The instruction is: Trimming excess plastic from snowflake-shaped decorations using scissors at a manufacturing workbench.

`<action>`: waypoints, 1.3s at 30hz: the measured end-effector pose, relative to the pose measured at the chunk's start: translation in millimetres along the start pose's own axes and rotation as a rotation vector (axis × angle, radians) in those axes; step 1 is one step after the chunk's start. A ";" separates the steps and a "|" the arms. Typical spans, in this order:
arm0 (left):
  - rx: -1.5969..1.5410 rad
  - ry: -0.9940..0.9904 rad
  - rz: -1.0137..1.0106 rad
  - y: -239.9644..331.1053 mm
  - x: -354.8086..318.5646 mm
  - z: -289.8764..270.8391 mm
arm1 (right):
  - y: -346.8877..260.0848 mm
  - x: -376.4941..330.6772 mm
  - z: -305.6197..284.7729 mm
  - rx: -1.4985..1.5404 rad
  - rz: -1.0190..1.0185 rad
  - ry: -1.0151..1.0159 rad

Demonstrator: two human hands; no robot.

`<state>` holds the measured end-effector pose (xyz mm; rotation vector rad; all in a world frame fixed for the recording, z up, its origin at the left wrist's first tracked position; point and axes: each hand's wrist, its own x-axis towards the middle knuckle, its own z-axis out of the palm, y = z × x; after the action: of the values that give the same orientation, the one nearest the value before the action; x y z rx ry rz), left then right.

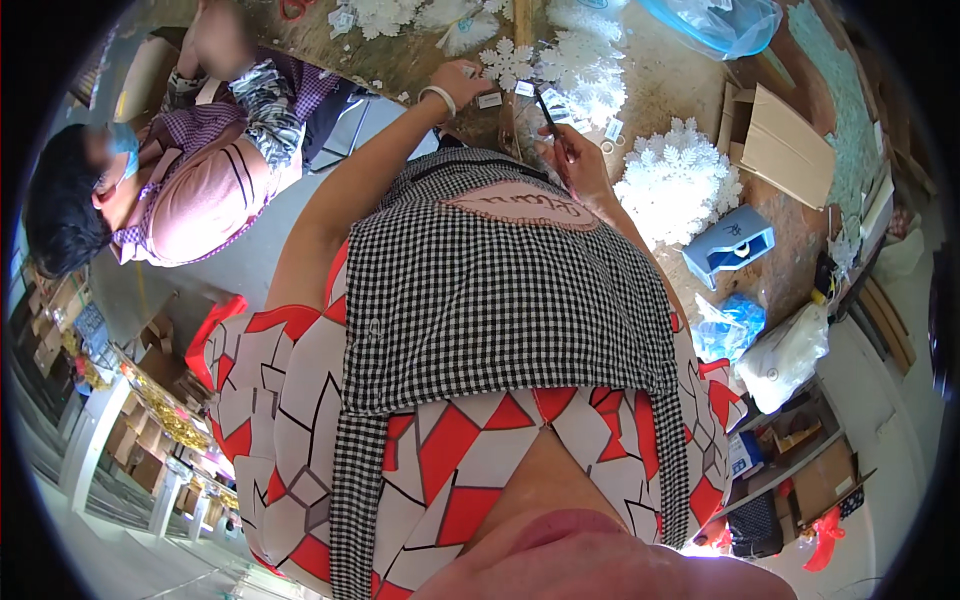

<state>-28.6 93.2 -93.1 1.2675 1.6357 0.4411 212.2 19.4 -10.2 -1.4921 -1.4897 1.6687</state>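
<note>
My right hand (pixel 582 165) is closed round a thin dark tool (pixel 547 112), whose tip points up and away from me; its exact kind is not clear. At the table's near edge my left hand (pixel 455 85) is curled, with a small whitish bit at its fingertips that I cannot make out. Just right of that hand lies a white snowflake ornament (pixel 507 64). Small white tags (pixel 489 100) lie between my hands, another tag (pixel 524 89) by the tool's tip. Beyond the right hand spreads a pile of snowflakes (pixel 583 70).
To the right are a larger snowflake heap (pixel 680 183), an open cardboard box (pixel 788 145), a blue tape dispenser (pixel 730 245) and plastic bags (pixel 785 358). A blue bag-lined container (pixel 722 25) stands at the far right. A co-worker (pixel 205 195) sits on my left.
</note>
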 end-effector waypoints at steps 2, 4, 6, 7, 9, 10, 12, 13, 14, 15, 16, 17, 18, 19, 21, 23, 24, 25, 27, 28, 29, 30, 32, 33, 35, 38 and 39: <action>0.336 0.079 0.006 6.3 3.0 6.7 | 0.7 1.6 4.0 -0.068 -0.030 0.010; 0.416 0.118 0.059 8.9 5.4 13.5 | 1.3 3.3 11.3 -0.151 -0.030 0.033; 0.412 0.023 0.095 12.5 8.2 9.8 | -3.2 3.8 14.6 -0.142 -0.021 0.062; 0.400 -0.062 0.118 16.8 9.7 6.5 | -9.0 3.1 15.0 -0.142 -0.019 0.079; 0.041 -0.198 0.147 -14.9 13.3 -2.7 | -13.4 5.3 22.4 -0.078 -0.015 0.078; -0.039 -0.304 0.218 -13.1 9.7 -6.0 | -10.1 7.1 21.6 -0.072 -0.012 0.096; -0.189 -0.348 0.162 -8.2 2.7 -9.5 | -3.3 12.4 22.7 -0.095 -0.074 0.114; -0.389 -0.359 -0.045 -3.7 -2.3 -10.8 | -3.0 12.8 22.2 -0.043 -0.022 0.108; -0.589 -0.365 -0.254 -0.2 -7.6 -13.4 | -3.1 13.7 22.9 0.008 0.032 0.103; -0.589 -0.360 -0.254 1.8 -13.0 -18.6 | -3.3 14.8 24.5 0.057 0.031 0.130; -0.633 -0.375 -0.232 6.7 -19.5 -26.0 | -8.1 14.6 24.8 0.058 0.029 0.129; -0.681 -0.389 -0.211 9.9 -26.4 -32.7 | -17.6 14.1 24.5 0.078 0.056 0.141; -0.683 -0.388 -0.212 12.7 -33.6 -39.2 | -24.7 13.5 24.7 0.097 0.083 0.155; -0.740 -0.421 -0.184 16.2 -41.7 -46.9 | -28.6 14.4 25.5 0.097 0.083 0.151; -0.791 -0.469 -0.152 28.7 -54.7 -54.4 | -32.2 20.3 28.2 0.160 0.000 0.227; -0.676 -0.466 -0.119 50.0 -68.4 -56.3 | -35.4 28.2 31.6 0.228 -0.032 0.278; -0.561 -0.459 -0.084 56.6 -70.7 -56.5 | -34.6 31.0 30.0 0.303 -0.032 0.267; -0.562 -0.467 -0.084 58.2 -70.6 -57.3 | -35.7 32.8 28.6 0.376 -0.032 0.256; -0.627 -0.477 -0.021 58.5 -69.1 -52.7 | -47.3 34.5 24.6 0.426 -0.022 0.270; -0.651 -0.490 -0.054 60.9 -67.9 -52.5 | -50.6 33.8 19.6 0.434 -0.024 0.276; -0.655 -0.448 0.004 63.3 -68.9 -53.3 | -54.5 36.1 15.9 0.479 -0.016 0.243; -0.658 -0.407 0.061 65.1 -70.2 -53.3 | -52.3 38.7 12.0 0.586 -0.005 0.201; -0.759 -0.490 -0.031 64.1 -65.5 -54.1 | -46.6 47.4 -0.8 0.805 0.080 0.101; -0.800 -0.517 -0.053 62.1 -61.3 -53.0 | -42.2 51.6 -7.3 0.979 0.105 0.032; -0.823 -0.538 -0.087 68.7 -61.6 -51.1 | -41.6 54.2 -17.3 1.173 0.113 -0.095; -0.969 -0.639 -0.077 73.2 -61.0 -45.4 | -39.4 51.4 -22.8 1.147 0.072 -0.077; -0.967 -0.641 -0.077 74.7 -61.5 -43.6 | -39.4 51.0 -22.0 1.121 0.066 -0.033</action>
<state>-28.2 79.7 12.1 0.5089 0.7361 0.5956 203.6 84.5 7.8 -0.8550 -0.3018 2.0128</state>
